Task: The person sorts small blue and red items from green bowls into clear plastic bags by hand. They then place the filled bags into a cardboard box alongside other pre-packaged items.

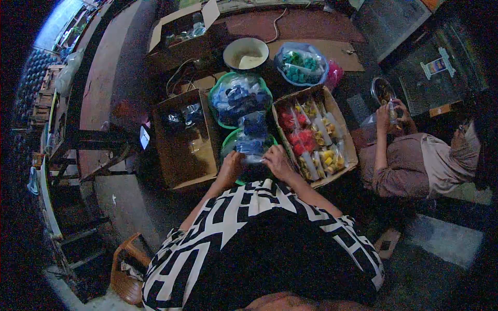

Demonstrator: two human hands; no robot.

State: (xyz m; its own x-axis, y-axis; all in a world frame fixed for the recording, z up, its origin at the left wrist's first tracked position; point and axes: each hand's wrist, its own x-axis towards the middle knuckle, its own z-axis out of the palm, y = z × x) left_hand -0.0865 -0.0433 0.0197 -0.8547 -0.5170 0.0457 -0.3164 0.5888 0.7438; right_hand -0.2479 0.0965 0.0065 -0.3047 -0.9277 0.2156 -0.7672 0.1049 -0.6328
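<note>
My left hand [231,165] and my right hand [277,159] both grip a clear plastic bag [250,145] that holds dark blue pieces. I hold it over a green bowl [229,141] just in front of me. A second green bowl [213,101] behind it is heaped with more bags of blue pieces. My black-and-white patterned sleeves fill the lower middle of the view.
A cardboard box [345,136] of red, yellow and white packets lies to the right. An open carton [179,158] sits to the left. Farther back are a white bowl [246,53] and a bag of teal pieces [301,64]. Another person [415,160] sits at right, handling something small.
</note>
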